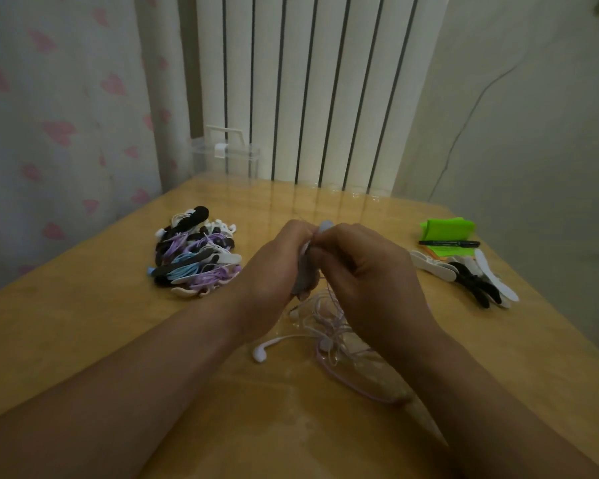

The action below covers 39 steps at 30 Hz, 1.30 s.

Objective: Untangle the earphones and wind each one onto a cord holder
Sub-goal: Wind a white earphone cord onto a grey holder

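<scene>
1. The left hand's fingers (298, 236) are curling round a pale cord holder (326, 225) and gripping it upright, with its rounded tip showing above the knuckles. The left hand (277, 264) is hovering over the middle of the table.
2. The right hand (367, 274) is pressing close against it, its fingers (322, 252) pinching what looks like the thin pink cord at the holder. The exact pinch point is hiding between the two hands.
3. The earphone cord (329, 323) is hanging from the hands and lying in loose, crossing loops on the table just below them, with one white earbud (259, 354) resting out to the left. Judging by this slack, the winding of this one seems to be only beginning.
4. To the left, a pile of wound earphones (198, 254) in purple, blue, black and white is suggesting that many are finished. To the right, a small cluster of empty holders (464, 274) is waiting, so some work may remain, though no other tangled earphones are showing.
5. A black marker (448, 243) is lying on green paper (446, 226) behind those holders, and a clear box (225, 157) is standing at the far edge.
6. The table (83, 323) is offering bare wood nearer the person and between the hands and both piles. Its right edge is running close beside the empty holders, so a sweeping elbow could be knocking them off.
</scene>
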### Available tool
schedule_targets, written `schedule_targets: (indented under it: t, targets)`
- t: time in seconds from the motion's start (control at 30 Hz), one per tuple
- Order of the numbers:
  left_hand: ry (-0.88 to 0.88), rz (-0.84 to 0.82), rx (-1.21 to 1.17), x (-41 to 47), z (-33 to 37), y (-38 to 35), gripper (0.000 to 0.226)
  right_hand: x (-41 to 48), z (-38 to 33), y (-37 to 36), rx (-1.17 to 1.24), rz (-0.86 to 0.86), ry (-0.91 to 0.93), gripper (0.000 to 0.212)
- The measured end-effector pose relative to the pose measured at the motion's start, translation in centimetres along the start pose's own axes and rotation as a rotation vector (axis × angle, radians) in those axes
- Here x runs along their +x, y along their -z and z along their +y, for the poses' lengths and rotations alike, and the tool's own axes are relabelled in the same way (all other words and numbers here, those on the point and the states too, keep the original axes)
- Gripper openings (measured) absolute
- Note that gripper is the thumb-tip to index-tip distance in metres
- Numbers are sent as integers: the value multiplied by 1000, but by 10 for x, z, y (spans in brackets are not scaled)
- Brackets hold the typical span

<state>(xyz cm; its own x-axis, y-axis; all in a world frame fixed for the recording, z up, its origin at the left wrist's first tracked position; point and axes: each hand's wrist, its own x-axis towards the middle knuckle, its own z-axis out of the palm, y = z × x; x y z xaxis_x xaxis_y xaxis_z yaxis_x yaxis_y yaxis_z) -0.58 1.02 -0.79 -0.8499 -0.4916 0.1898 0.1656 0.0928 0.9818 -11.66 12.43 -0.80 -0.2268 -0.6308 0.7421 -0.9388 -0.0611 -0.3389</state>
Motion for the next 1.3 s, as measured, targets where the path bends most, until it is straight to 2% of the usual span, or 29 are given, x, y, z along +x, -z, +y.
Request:
schedule_targets:
  t: [0.1,0.27,0.33,0.47,0.67,0.73,0.8,0.87,0.93,1.07,1.17,1.3]
  targets:
    - [17,-101,-81,-2,0,-1,54,0,0,-2,46,-22,-33,16]
    - [32,-127,-194,1,-3,3,54,0,1,4,400,-46,-218,8]
    - [16,-129,-210,2,-4,2,51,0,1,7,435,-47,-233,5]
    - [-46,-54,-170,6,-10,0,43,-1,2,8,410,-51,-231,11]
    - [-74,79,-173,7,-12,-2,36,-3,2,6,326,-145,-173,31]
    - [-45,108,-220,7,-10,-4,35,-2,0,5,338,-124,-155,25]
    - [-26,107,-252,7,-10,-6,34,0,0,5,263,-121,-55,17]
    - [3,111,-262,7,-10,-5,32,1,2,4,155,-176,25,14]
    - [31,111,-276,9,-12,-1,29,1,3,3,103,-224,32,15]
    - [47,56,-296,10,-12,-1,39,-1,4,0,72,-195,-16,6]
    - [48,45,-316,9,-12,-6,33,-1,3,-4,157,-134,-114,7]
    - [63,-45,-290,6,-14,-8,69,-1,0,-6,240,-33,-240,9]
